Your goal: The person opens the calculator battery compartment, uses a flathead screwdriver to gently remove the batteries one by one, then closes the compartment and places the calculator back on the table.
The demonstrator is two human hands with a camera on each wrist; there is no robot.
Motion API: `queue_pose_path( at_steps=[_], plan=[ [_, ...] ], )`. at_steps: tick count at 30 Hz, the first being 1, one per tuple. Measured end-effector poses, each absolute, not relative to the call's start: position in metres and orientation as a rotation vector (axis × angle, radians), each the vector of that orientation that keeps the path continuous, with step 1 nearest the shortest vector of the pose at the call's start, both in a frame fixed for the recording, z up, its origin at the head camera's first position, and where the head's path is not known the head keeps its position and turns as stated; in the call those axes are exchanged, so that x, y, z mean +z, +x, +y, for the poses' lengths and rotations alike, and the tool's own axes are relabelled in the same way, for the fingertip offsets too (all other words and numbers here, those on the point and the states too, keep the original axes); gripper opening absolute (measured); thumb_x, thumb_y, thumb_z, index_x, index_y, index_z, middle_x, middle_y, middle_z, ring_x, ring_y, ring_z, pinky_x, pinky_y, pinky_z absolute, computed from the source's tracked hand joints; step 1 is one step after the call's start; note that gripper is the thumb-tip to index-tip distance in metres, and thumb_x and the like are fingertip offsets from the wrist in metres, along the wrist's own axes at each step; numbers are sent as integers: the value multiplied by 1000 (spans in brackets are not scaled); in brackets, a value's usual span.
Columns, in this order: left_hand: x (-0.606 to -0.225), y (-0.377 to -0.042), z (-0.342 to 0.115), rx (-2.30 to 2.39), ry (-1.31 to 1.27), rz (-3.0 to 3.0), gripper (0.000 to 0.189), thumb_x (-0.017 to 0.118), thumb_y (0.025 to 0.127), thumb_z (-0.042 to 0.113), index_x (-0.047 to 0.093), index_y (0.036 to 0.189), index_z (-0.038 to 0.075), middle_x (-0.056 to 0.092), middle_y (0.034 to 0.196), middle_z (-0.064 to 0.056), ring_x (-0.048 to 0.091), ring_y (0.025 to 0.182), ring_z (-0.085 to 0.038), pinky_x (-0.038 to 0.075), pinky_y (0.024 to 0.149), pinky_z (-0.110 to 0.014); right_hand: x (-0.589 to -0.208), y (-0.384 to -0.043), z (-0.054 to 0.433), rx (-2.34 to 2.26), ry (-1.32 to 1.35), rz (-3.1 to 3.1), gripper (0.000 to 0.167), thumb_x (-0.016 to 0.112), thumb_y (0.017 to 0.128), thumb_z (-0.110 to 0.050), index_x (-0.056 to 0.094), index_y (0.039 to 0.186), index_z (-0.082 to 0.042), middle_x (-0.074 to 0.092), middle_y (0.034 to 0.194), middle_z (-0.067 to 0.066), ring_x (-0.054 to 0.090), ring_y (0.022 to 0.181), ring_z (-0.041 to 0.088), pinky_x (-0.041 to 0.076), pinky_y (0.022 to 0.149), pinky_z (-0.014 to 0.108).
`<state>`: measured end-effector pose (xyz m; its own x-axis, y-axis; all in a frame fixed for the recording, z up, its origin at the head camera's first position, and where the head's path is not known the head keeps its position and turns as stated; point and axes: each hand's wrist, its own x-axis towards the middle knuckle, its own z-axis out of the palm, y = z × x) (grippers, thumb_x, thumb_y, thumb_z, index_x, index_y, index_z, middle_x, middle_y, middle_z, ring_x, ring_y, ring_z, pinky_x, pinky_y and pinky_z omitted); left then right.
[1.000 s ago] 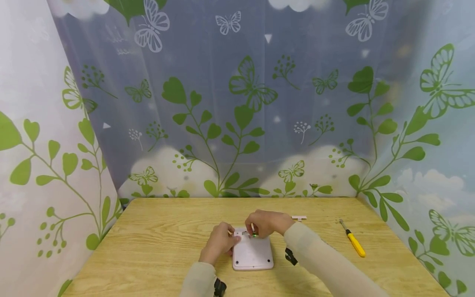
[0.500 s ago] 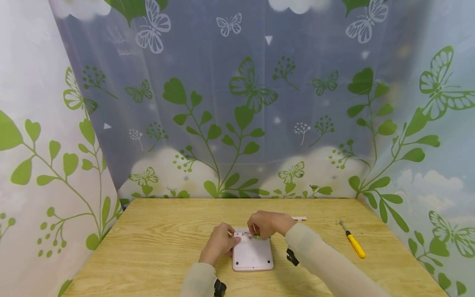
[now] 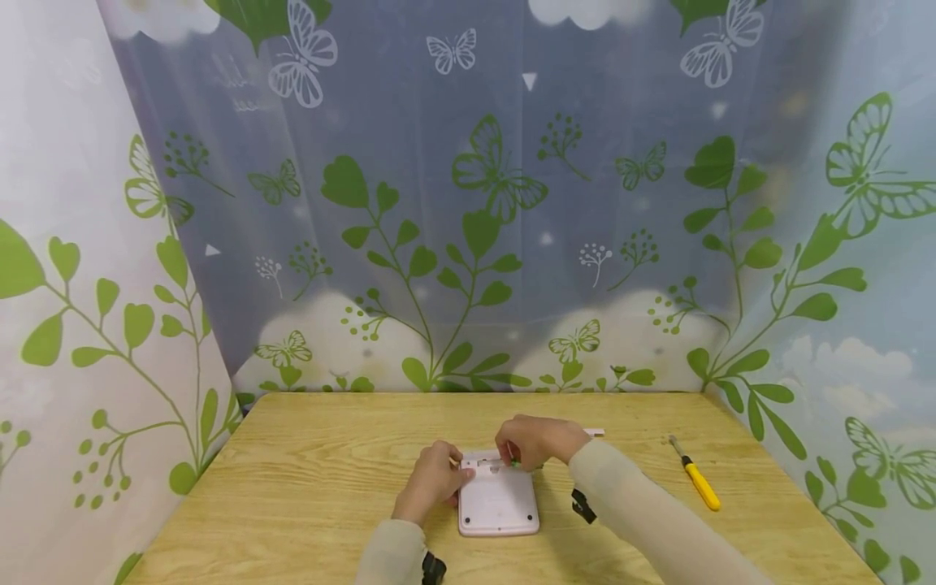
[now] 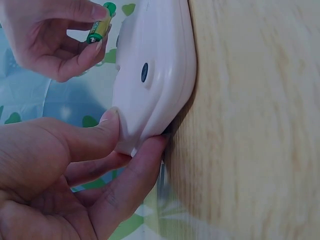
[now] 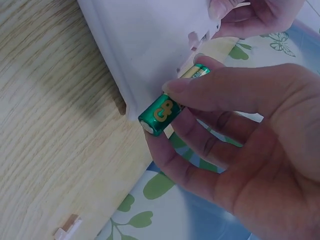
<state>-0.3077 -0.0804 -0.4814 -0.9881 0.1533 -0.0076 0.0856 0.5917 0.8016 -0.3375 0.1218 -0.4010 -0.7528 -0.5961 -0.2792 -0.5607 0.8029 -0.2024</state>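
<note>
A pale pink, roughly square device (image 3: pixel 499 504) lies on the table with its underside up, showing dark round feet and a battery compartment (image 3: pixel 484 463) at its far edge. My left hand (image 3: pixel 435 478) pinches its far left corner, thumb on top and fingers at the side and below. Between the thumb and fingertips of my right hand (image 5: pixel 270 130) is a green and gold battery (image 5: pixel 162 112), held just off the device's far right corner. In the left wrist view the battery (image 4: pixel 99 30) is apart from the device. The compartment's inside is too small to make out.
A small pale cover with a tab (image 3: pixel 595 432) lies behind my right wrist, partly hidden by it. Farther right is a yellow-handled screwdriver (image 3: pixel 698 479). A patterned cloth (image 3: pixel 468 325) hangs behind the wooden table (image 3: pixel 329 455).
My right hand has moved slightly right with the battery, away from the compartment, so more of the opening shows. My left hand and the device stay in place.
</note>
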Motion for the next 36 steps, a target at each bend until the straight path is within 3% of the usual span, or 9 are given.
queue_pose_path(
  at_steps=[14, 29, 36],
  plan=[
    [-481, -306, -80, 1374, 206, 2735, 31, 74, 95, 8, 65, 118, -11, 67, 81, -13, 68, 53, -19, 58, 49, -30, -398, -337, 136, -136, -836, 2651, 42, 59, 76, 23, 73, 87, -15, 69, 90, 0, 52, 73, 8, 42, 60, 24],
    [-479, -305, -79, 1379, 200, 2724, 31, 73, 96, 7, 65, 119, -11, 67, 85, -15, 68, 55, -19, 60, 51, -31, -395, -336, 153, -165, -772, 2629, 51, 48, 72, 29, 74, 88, -12, 68, 86, -4, 47, 70, 9, 36, 55, 26],
    [-479, -304, -80, 1381, 212, 2725, 32, 73, 96, 7, 64, 120, -12, 68, 86, -16, 69, 55, -20, 61, 51, -33, -394, -335, 159, -140, -757, 2642, 48, 54, 74, 28, 73, 85, -14, 69, 87, -2, 53, 72, 10, 41, 59, 26]
  ],
)
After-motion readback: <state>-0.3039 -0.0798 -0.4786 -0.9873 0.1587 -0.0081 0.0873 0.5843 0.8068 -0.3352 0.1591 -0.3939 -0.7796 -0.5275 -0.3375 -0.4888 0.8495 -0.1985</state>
